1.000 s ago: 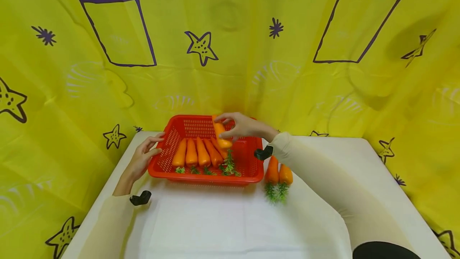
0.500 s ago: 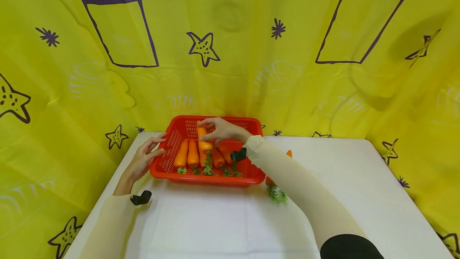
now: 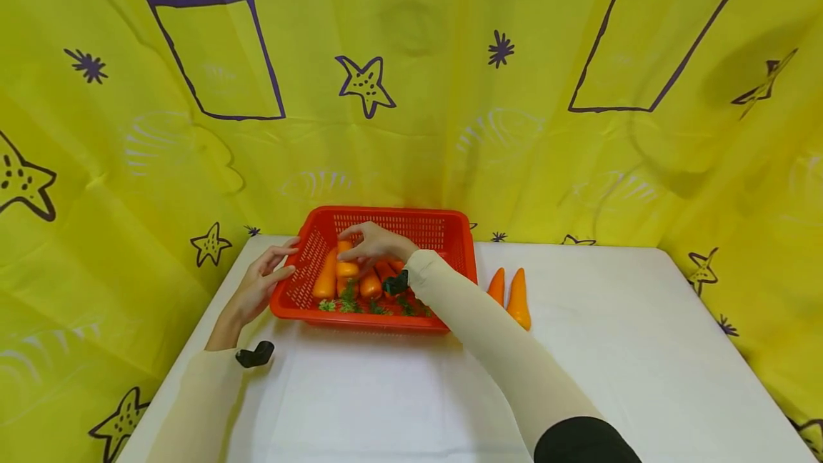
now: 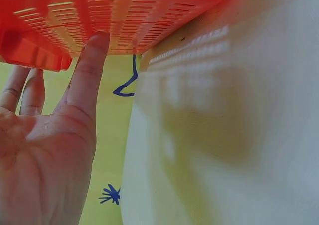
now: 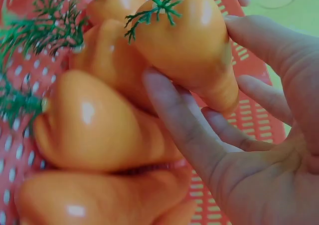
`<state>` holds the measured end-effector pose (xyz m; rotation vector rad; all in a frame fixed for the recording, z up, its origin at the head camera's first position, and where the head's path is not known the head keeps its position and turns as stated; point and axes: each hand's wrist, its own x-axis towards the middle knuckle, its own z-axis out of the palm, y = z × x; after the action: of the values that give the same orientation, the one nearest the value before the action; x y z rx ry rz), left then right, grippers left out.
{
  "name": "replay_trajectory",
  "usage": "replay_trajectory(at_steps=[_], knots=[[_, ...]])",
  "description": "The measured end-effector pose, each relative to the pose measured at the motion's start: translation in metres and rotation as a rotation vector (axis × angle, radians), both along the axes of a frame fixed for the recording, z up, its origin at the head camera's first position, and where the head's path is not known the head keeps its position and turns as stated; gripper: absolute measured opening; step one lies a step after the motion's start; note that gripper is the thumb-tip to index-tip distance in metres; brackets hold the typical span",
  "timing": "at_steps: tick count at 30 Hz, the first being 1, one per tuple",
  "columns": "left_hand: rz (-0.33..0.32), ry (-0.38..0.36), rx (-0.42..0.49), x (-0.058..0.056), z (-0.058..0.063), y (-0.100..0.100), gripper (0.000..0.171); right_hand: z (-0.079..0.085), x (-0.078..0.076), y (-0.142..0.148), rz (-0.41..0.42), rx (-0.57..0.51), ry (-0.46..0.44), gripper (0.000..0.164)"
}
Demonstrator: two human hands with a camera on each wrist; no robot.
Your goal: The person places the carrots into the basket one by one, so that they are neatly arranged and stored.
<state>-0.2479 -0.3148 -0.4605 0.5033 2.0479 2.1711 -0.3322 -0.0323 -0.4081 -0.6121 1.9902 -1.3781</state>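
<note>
A red plastic basket with slotted walls stands on the white table, several orange carrots with green tops lying side by side in it. My right hand reaches into it and pinches one carrot between thumb and fingers, over the other carrots toward the left end. In the right wrist view its leafy top points away from the palm. My left hand touches the basket's left end; in the left wrist view the straight thumb lies against the slotted wall.
Two more carrots lie on the table to the right of the basket, their lower ends partly hidden by the right sleeve. Behind the table hangs a yellow curtain with starfish drawings.
My right hand has moved left and lower inside the basket with the carrot. The two carrots on the table show more of their tips as the sleeve shifted. The left hand stays put.
</note>
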Motion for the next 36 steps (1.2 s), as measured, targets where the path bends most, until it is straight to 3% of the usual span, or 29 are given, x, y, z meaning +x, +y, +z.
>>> replay_trajectory(at_steps=[14, 29, 36], knots=[[-0.013, 0.013, 0.031, 0.0, 0.0, 0.001, 0.034, -0.007, 0.006, -0.025, -0.089, 0.056, -0.012, 0.059], [-0.008, 0.013, 0.035, -0.001, -0.001, 0.004, 0.034, -0.008, 0.006, -0.028, -0.072, 0.089, 0.006, 0.059], [0.002, -0.001, 0.031, 0.001, -0.001, 0.004, 0.034, -0.007, 0.006, -0.022, -0.025, 0.112, 0.014, 0.062]])
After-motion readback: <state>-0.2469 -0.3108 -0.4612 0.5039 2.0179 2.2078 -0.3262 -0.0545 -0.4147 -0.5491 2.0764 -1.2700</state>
